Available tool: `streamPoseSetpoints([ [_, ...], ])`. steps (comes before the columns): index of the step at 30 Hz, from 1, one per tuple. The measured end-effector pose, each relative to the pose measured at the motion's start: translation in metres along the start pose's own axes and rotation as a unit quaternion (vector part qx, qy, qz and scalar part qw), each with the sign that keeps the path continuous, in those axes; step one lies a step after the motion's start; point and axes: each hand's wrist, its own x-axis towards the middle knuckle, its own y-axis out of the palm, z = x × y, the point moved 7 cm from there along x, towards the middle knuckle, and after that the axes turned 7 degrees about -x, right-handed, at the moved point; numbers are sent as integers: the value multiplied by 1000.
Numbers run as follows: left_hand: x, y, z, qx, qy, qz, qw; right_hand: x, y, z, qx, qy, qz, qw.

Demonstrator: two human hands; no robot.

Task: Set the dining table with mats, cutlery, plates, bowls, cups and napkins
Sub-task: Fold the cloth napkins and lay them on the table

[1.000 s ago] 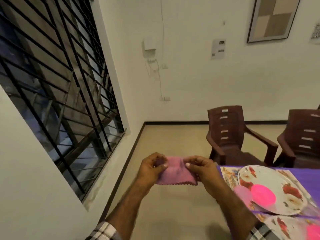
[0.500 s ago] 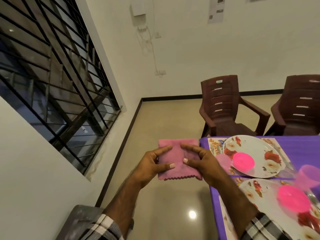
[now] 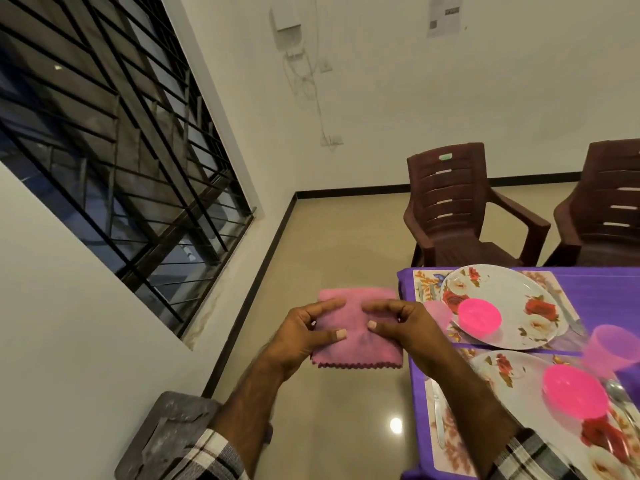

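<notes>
Pink napkin point(image 3: 356, 336): we are pinching it in both hands, left point(image 3: 304, 336) and right point(image 3: 403, 329), thumbs on top, arms extended beside the desk point(image 3: 616, 289).

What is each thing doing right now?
Napkin: folded, held over the floor by both hands.
Left hand: pinching the napkin.
Right hand: pinching the napkin.
Far bowl: upright on a plate.
Near bowl: upright on a plate.
Cup: upright.

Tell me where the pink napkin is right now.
In the head view, the pink napkin is held up between the left hand and right hand, over the floor just left of the purple table corner.
</notes>
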Motion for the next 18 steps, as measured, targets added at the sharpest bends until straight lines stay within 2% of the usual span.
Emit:
streamPoseSetpoints([
  [4,-1,17,-1,0,-1,36,999,-4,-10,1,35,-1,9,999],
  [12,-6,25,0,21,-18,53,998,-14,-18,8,105,33,38,993],
  [16,-13,13,6,57,-30,49,997,-22,-12,-1,-26,39,78,996],
  [18,-17,10,8,82,-42,65,994,-24,-12,-6,-41,45,75,995],
])
